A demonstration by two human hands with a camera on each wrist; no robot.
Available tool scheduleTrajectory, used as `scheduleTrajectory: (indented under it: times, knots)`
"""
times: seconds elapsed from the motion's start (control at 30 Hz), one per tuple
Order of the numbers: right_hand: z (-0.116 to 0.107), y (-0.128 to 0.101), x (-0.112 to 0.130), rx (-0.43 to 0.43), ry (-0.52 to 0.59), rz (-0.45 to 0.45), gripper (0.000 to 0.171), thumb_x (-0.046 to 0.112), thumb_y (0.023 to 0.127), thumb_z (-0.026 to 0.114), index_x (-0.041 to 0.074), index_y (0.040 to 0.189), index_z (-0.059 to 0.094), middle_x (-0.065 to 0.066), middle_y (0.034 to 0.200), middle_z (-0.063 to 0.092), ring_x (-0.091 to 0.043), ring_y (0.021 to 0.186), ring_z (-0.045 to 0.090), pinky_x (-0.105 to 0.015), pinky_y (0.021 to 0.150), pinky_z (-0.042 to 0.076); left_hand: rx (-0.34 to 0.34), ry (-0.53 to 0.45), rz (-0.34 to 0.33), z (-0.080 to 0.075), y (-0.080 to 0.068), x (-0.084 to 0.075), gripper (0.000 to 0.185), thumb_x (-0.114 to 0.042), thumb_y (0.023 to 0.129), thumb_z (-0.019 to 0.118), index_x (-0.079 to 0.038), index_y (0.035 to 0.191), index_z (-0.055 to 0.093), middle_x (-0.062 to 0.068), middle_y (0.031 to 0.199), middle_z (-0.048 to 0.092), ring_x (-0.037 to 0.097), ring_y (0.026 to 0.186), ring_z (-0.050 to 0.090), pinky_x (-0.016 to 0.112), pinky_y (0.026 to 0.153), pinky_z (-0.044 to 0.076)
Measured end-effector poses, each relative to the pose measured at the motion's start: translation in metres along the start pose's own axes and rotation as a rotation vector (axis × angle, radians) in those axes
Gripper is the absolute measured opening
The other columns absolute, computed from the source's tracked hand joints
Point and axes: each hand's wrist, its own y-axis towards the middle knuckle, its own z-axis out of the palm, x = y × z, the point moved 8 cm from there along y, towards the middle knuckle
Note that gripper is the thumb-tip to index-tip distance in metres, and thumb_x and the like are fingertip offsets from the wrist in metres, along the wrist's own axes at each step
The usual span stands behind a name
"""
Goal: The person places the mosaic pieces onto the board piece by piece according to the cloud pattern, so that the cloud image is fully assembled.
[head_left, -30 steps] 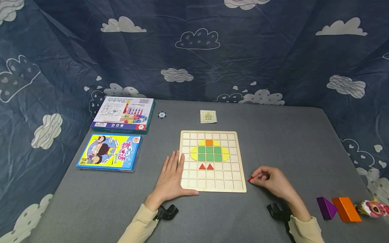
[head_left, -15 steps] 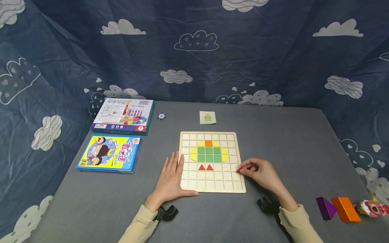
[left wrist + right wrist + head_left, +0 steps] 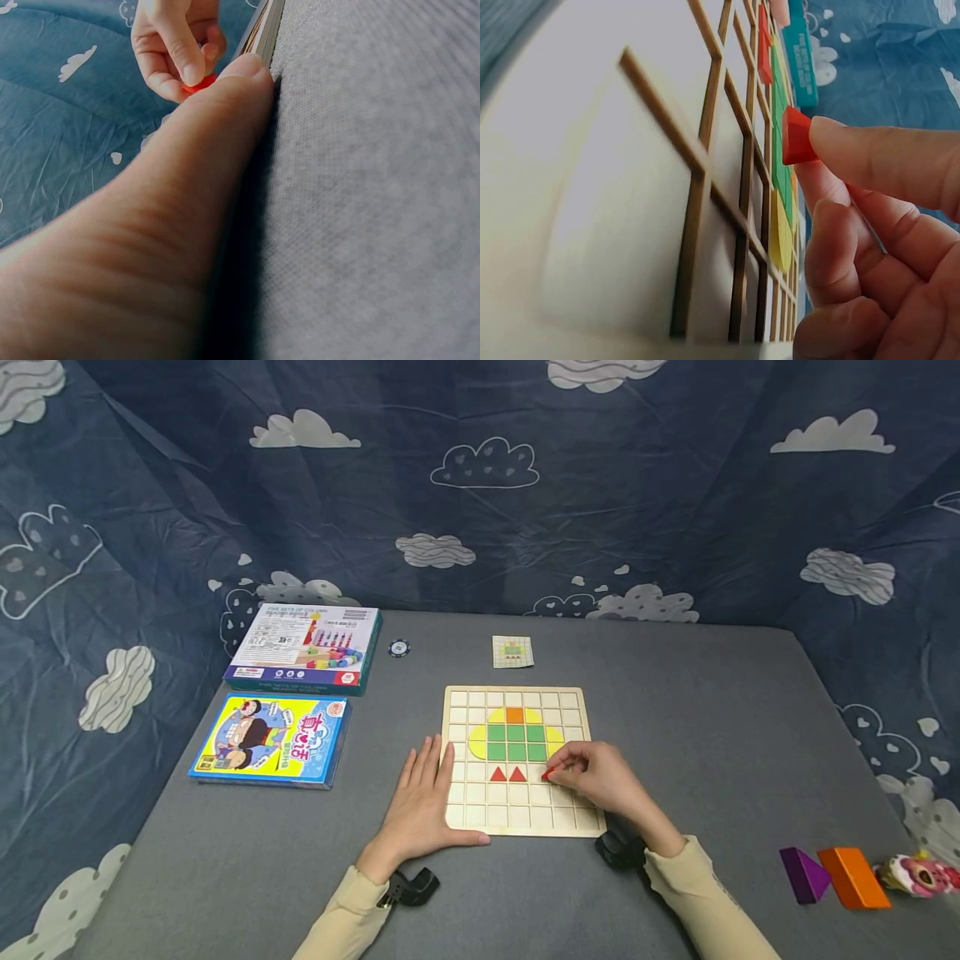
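Note:
My right hand [image 3: 598, 774] pinches a small red triangle tile [image 3: 798, 136] between thumb and forefinger, close over the wooden grid board [image 3: 525, 818]. In the head view the tile is just right of two red triangles [image 3: 507, 773] that lie in one row of cells. Above that row, green squares [image 3: 517, 742] form a block, with an orange square [image 3: 514, 715] at the top and yellow curved tiles [image 3: 477, 743] at the sides. My left hand [image 3: 425, 802] lies flat with straight fingers along the board's left edge, its thumb at the near edge.
A small pattern card [image 3: 513, 652] lies behind the board, a poker chip [image 3: 400, 647] to its left. Two boxes, one white [image 3: 300, 643] and one blue and yellow [image 3: 270, 739], are at left. A purple block [image 3: 805, 875], an orange block [image 3: 853, 877] and a pink figurine [image 3: 921, 874] sit at right.
My right hand has moved left from beside the board to over it, carrying the red triangle tile towards the two red triangles. My left hand has stayed in place.

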Motion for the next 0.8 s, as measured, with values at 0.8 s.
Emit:
scheduleTrajectory:
  times: [0.8]
  knots:
    - [0.012, 0.010, 0.003, -0.013, -0.085, 0.028, 0.004, 0.012, 0.081, 0.076, 0.008, 0.084, 0.075, 0.006, 0.072, 0.065, -0.011, 0.056, 0.049, -0.026, 0.052, 0.038, 0.014, -0.004, -0.009, 0.000, 0.000, 0.000, 0.133, -0.082, 0.060, 0.061, 0.001, 0.151, 0.011, 0.021, 0.156, 0.005, 0.030, 0.143, -0.001, 0.042, 0.113, -0.002]
